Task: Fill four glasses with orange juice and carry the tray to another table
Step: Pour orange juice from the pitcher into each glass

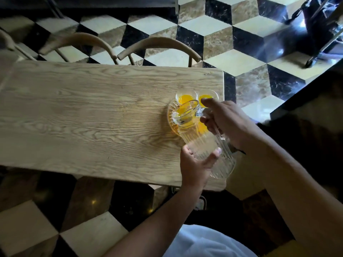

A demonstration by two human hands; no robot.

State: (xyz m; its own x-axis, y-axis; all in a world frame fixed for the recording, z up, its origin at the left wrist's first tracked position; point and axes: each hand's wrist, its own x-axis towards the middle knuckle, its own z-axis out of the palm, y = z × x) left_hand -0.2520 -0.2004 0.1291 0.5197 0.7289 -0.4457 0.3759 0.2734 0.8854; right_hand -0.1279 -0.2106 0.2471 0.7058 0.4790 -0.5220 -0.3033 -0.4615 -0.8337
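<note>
A clear ribbed glass pitcher [204, 143] is tilted with its spout [182, 114] low over the glasses on a round clear tray [169, 115] near the right end of the wooden table [92, 112]. My right hand [226, 121] grips the pitcher's handle. My left hand [194, 164] cups the pitcher's body from below. Two glasses with orange juice [185, 98] [206, 97] stand at the tray's far side. More orange shows under the pitcher [201, 127], partly hidden. The pitcher looks almost empty.
Two wooden chair backs [159, 45] [78, 41] stand along the table's far edge. A dark counter edge [306, 93] runs at the right. A black wheeled stand [315, 34] is at the far right on the patterned tile floor.
</note>
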